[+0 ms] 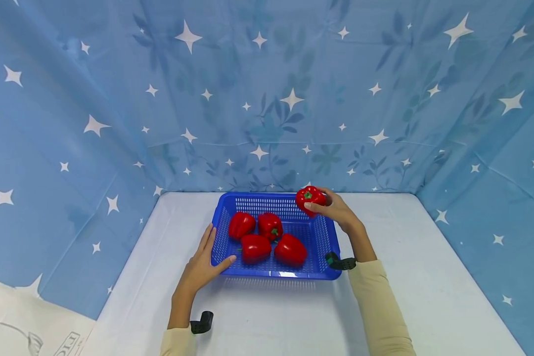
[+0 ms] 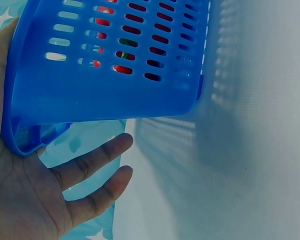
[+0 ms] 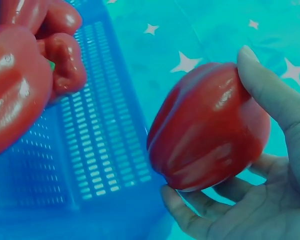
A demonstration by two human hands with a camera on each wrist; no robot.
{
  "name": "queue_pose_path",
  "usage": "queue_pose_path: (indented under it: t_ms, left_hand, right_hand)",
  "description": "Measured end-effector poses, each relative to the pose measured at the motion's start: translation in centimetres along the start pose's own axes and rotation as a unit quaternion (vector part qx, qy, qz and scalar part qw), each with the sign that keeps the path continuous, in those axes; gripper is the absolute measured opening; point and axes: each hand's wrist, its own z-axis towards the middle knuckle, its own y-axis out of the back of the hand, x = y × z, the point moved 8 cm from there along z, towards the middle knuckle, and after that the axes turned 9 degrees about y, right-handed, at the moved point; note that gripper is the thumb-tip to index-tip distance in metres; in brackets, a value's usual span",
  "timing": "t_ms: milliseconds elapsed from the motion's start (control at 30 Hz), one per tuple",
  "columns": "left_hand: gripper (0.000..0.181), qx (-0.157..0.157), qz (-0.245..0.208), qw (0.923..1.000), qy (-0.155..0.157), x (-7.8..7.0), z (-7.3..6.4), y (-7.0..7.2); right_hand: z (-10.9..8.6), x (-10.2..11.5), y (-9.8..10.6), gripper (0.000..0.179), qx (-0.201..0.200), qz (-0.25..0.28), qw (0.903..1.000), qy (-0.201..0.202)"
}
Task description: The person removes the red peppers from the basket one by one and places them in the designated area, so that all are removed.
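Observation:
My right hand (image 1: 339, 211) holds a red bell pepper (image 1: 303, 199) over the back right corner of a blue plastic basket (image 1: 258, 273). The right wrist view shows the thumb on one side of this pepper (image 3: 210, 125) and the fingers under it. Several more red bell peppers (image 1: 291, 251) lie inside the basket, grouped left of its middle. At the basket's front left corner rests my left hand (image 1: 199, 269), thumb along the front rim and fingers up the left side. Two of its fingers (image 2: 97, 157) are spread apart from the wall in the left wrist view.
The basket stands on a white table (image 1: 267, 321). Behind and on both sides hangs a blue curtain (image 1: 267, 109) with white stars. A pale printed sheet (image 1: 31, 321) lies at the lower left. Dark wrist cameras (image 1: 340, 262) are strapped to both wrists.

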Motion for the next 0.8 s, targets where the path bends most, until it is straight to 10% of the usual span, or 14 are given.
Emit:
queue_pose_path:
  t_ms: [800]
  left_hand:
    - [0.104, -0.004, -0.006, 0.9999, -0.010, 0.0, 0.0, 0.0]
  right_hand:
    - [-4.4, -5.3, 6.7, 0.092, -0.192, 0.128, 0.9715, -0.054]
